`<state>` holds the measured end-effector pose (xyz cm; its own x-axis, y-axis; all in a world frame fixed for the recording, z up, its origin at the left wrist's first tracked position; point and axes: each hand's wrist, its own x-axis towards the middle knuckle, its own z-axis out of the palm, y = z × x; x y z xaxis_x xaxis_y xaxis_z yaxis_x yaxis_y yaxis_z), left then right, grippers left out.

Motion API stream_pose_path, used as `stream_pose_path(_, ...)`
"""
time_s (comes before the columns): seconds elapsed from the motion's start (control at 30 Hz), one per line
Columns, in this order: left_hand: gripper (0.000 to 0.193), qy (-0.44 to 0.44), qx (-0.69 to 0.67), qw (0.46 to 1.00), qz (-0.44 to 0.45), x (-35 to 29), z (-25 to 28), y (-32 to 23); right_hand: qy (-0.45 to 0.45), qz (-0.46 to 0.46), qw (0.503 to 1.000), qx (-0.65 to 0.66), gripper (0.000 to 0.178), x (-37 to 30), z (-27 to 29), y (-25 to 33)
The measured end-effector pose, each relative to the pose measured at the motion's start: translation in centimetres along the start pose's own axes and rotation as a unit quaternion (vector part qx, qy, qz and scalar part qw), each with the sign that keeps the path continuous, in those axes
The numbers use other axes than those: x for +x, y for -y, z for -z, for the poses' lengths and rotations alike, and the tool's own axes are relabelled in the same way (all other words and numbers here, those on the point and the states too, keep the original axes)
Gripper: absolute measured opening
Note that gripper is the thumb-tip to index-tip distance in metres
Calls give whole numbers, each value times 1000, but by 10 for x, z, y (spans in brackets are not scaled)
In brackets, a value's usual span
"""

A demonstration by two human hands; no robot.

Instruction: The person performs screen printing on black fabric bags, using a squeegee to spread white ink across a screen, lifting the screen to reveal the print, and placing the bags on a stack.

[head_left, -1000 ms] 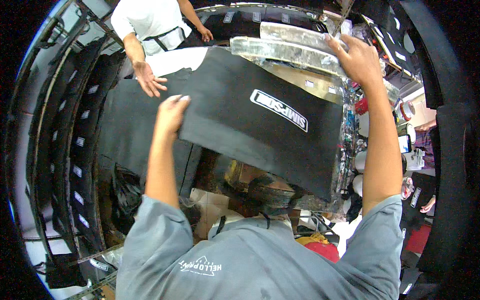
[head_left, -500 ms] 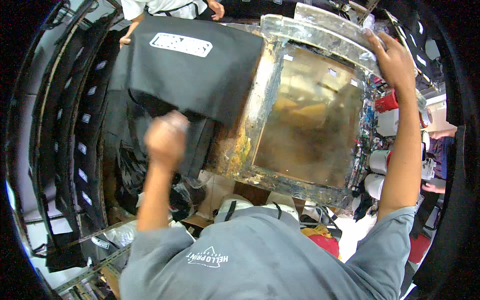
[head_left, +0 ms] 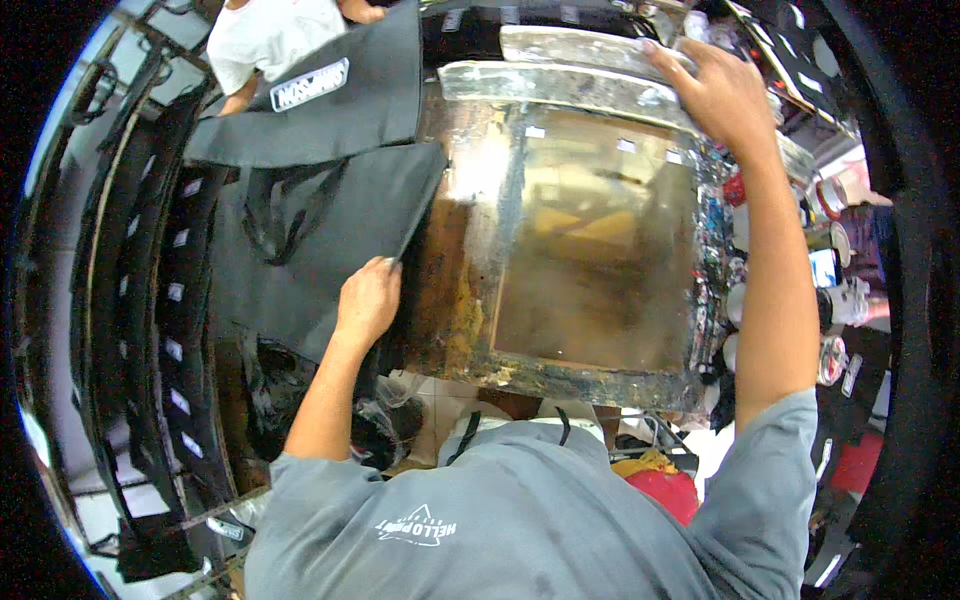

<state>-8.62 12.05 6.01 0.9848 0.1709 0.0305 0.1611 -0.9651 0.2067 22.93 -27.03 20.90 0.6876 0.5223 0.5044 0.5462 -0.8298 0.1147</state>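
A flat black fabric bag with dark handles lies on the left of the work surface. My left hand has its fingers closed on the bag's right edge. To the right sits a stained screen printing frame with a brownish, see-through mesh. My right hand is wrapped round the right end of a long, paint-smeared squeegee at the frame's far side. Beyond my bag, a co-worker in a white shirt is at another black bag with a white printed label, which is lifted and tilted.
Black pieces with small white labels hang on racks at the left. Paint containers stand along the right, where another person's arm partly shows. A red and yellow bundle lies low, near my right side.
The printed bag has moved away toward the co-worker, uncovering the bag with handles. My left hand has come nearer and right onto that bag's edge. My right hand has shifted left with the squeegee.
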Motion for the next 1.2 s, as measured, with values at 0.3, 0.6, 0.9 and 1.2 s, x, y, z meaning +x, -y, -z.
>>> stream_pose_path(0.3,38,76,-229,948,-207,70,-92,-268,8,-66,998,24,87,0,7,2)
stream_pose_path(0.6,88,181,-376,866,-276,60,-216,-319,-8,-51,997,52,86,-10,7,10)
stream_pose_path(0.9,115,99,-10,936,-337,79,-217,-161,81,-68,990,94,77,15,36,12)
stream_pose_path(1.2,112,51,-107,968,-221,37,-248,-271,105,-76,984,120,77,17,37,7)
